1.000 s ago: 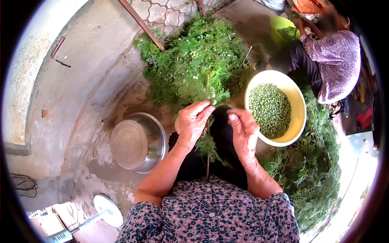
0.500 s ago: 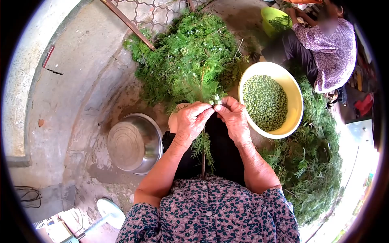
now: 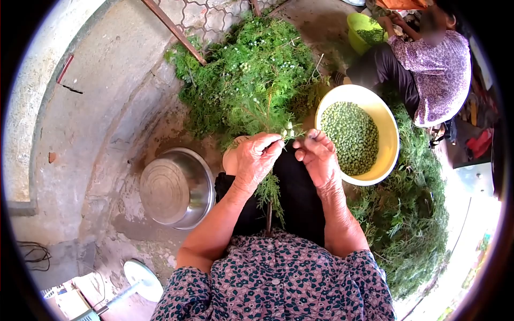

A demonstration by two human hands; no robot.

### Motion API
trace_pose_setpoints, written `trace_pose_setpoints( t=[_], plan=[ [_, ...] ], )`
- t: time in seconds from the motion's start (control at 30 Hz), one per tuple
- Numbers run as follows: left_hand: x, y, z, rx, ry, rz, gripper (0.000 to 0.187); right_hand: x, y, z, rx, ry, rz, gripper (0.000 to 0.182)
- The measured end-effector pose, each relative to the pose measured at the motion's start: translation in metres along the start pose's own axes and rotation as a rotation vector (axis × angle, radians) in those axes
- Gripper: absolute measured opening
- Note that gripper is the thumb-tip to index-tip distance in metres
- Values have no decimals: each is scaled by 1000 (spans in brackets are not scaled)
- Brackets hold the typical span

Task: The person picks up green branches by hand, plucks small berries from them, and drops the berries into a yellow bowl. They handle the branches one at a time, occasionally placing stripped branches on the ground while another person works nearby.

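Observation:
My left hand (image 3: 258, 159) is closed in a pinch on a feathery green conifer branch (image 3: 269, 191), whose stem runs down across my lap. Pale green seed cones (image 3: 289, 130) stick out just past its fingertips. To the right of these cones, my right hand (image 3: 320, 158) hovers with curled fingers, slightly blurred. Its thumb and fingertips are drawn together, and what they hold, if anything, I cannot make out. Close beside it stands a yellow tub (image 3: 392, 142) partly filled with small round green cones (image 3: 350, 136).
Ahead lies a heap of conifer branches (image 3: 251, 69); more cut branches (image 3: 401, 224) lie on the right. An upturned metal basin (image 3: 166, 190) rests at left. At upper right, another person (image 3: 436, 69) sits by a lime-green tub (image 3: 353, 35). A fan (image 3: 144, 281) stands lower left.
My right hand has moved away from the left, toward the yellow tub. My left hand keeps its pinch on the branch. The other person's hands have shifted slightly.

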State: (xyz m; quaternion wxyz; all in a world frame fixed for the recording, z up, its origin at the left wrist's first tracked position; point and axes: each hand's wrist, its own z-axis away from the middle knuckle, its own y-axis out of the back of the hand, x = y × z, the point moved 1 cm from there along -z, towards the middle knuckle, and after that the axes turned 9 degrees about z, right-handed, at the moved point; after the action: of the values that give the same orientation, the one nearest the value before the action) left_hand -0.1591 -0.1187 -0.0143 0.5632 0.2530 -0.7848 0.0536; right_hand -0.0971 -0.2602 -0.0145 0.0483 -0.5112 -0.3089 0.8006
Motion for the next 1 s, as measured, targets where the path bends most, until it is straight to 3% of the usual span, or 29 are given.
trace_pose_setpoints(
  t=[0.07,0.13,0.2,0.27,0.4,0.47,0.57,0.63,0.73,0.87,0.93,1.0],
  plan=[
    [-2,-2,1,2,-16,-16,10,-2,-1,1,23,-17,-29,8],
    [0,-3,2,5,-29,-31,11,-3,3,-1,-20,136,55,12],
    [5,-3,1,-18,72,16,11,-3,5,-3,-79,166,95,19],
    [3,-2,1,-32,44,-11,11,-2,3,-6,-20,380,540,26],
    [3,-1,1,-55,18,-56,10,-3,0,-11,-101,372,803,33],
    [-1,-1,1,-53,-1,-68,11,-5,-9,-5,-197,248,659,35],
    [0,-1,0,-51,-25,-80,13,2,-5,-12,-163,365,657,35],
    [0,0,-1,-53,-28,-78,14,0,-2,-13,-199,253,796,35],
    [0,2,-2,-51,-16,-57,14,6,1,-14,-202,190,736,35],
    [3,5,-3,-87,15,-69,14,3,-4,-13,-192,238,709,29],
    [1,6,-2,-91,20,-33,14,7,-1,-15,-247,396,859,22],
    [-3,6,-1,-119,57,-10,13,11,-4,-13,-210,350,766,19]
  ],
)
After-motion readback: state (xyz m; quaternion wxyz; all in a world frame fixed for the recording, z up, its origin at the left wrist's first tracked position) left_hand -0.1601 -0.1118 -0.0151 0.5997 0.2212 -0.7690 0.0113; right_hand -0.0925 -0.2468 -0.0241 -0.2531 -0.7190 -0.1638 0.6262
